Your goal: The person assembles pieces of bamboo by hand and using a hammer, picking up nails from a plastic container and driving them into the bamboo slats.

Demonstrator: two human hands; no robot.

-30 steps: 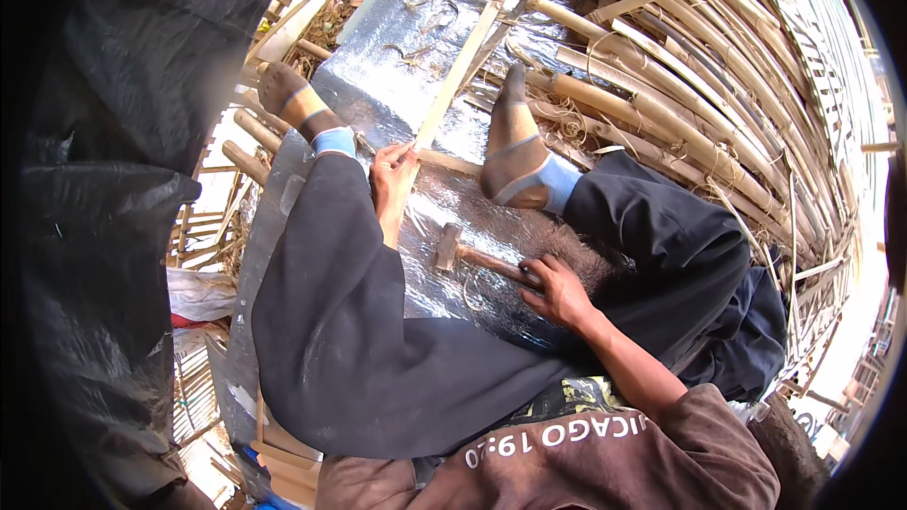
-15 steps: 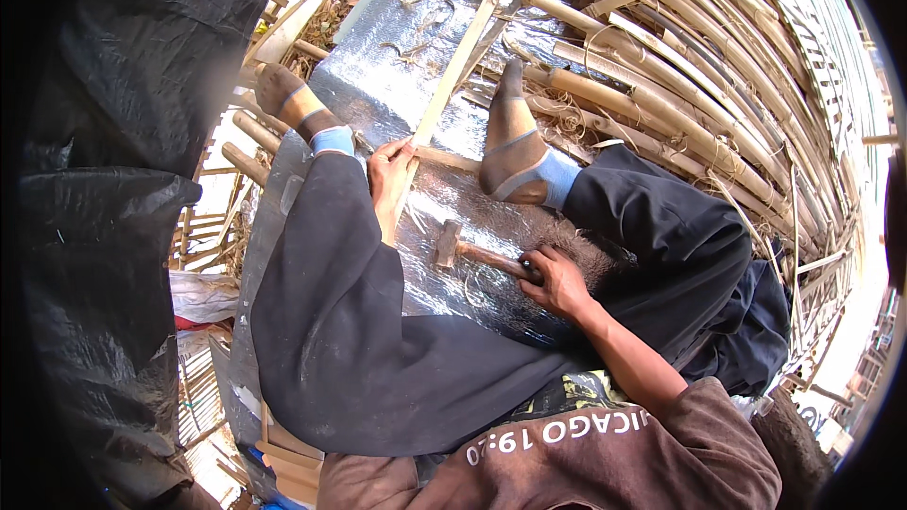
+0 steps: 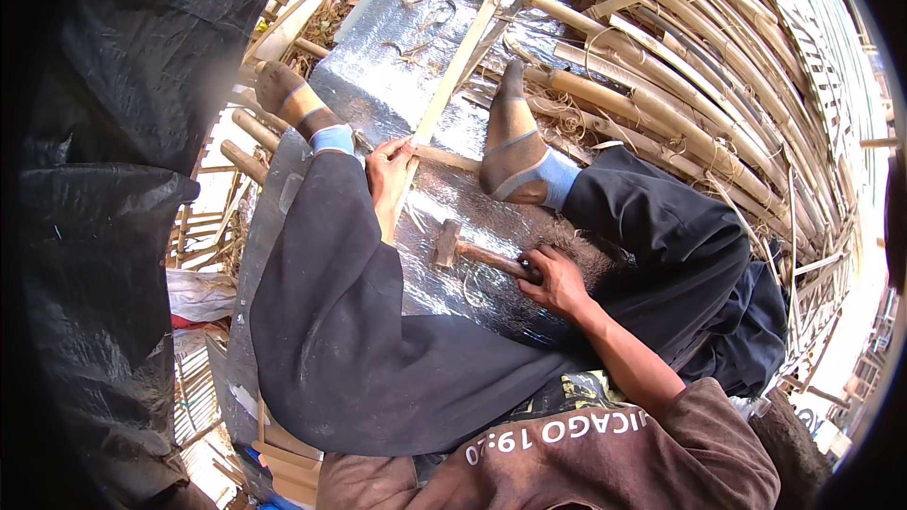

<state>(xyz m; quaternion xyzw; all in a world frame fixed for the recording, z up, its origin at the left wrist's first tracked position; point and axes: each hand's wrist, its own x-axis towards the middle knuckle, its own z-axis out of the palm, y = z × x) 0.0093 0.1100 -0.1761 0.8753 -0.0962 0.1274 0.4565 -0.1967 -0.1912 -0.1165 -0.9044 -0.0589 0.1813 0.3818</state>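
My right hand (image 3: 556, 281) grips the wooden handle of a hammer (image 3: 472, 253), whose metal head rests on the silver foil sheet (image 3: 416, 57) between my legs. Resting on a thin bamboo strip (image 3: 455, 71) that runs up across the foil, my left hand (image 3: 389, 175) has its fingers pinched at the point where a short crosspiece meets the strip. I cannot tell if a nail is between the fingers. My feet in brown and blue socks (image 3: 518, 153) press on the foil on either side of the strip.
Curved bamboo poles (image 3: 680, 66) form a lattice at the right and top, with open gaps below. Black plastic sheeting (image 3: 104, 179) hangs at the left. Bamboo rungs (image 3: 241, 156) stick out beside my left foot (image 3: 295, 106). Shavings lie on the foil.
The hammer and my right hand have shifted very slightly; my left hand stays on the strip. Otherwise nothing has visibly changed.
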